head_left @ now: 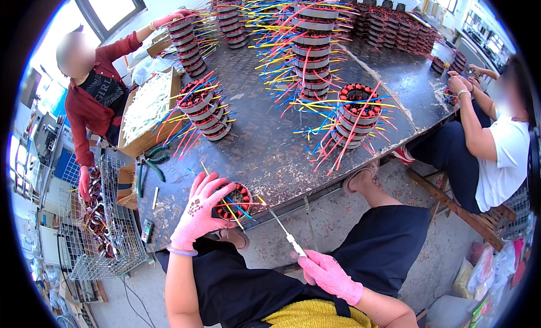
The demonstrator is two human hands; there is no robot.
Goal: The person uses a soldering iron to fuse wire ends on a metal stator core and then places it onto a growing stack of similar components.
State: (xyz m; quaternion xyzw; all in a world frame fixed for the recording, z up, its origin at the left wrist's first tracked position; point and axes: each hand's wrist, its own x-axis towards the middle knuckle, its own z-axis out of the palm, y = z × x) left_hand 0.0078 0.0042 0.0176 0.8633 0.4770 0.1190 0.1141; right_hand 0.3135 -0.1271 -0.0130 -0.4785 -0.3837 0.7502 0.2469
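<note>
At the table's near edge stands a motor stator (241, 194) with red windings and blue and yellow wires sticking out. My left hand (202, 210), in a pink glove, curls its thumb and fingers around the stator's left side. My right hand (329, 276), also gloved in pink, is closed on a slim white-handled tool (293, 244) below and right of it. The tool's thin shaft slants up toward the stator, its tip close to a short red and yellow wire end. Whether tip and wire touch is unclear.
Stator stacks with loose wires stand on the table: a left stack (205, 111), a right stack (356, 116), a tall one (313, 51) behind. Green-handled pliers (151, 164) lie beside a carton (147, 111) of white sleeves. A wire basket (107, 238) stands left. Two co-workers (104, 85) (484, 136) flank the table.
</note>
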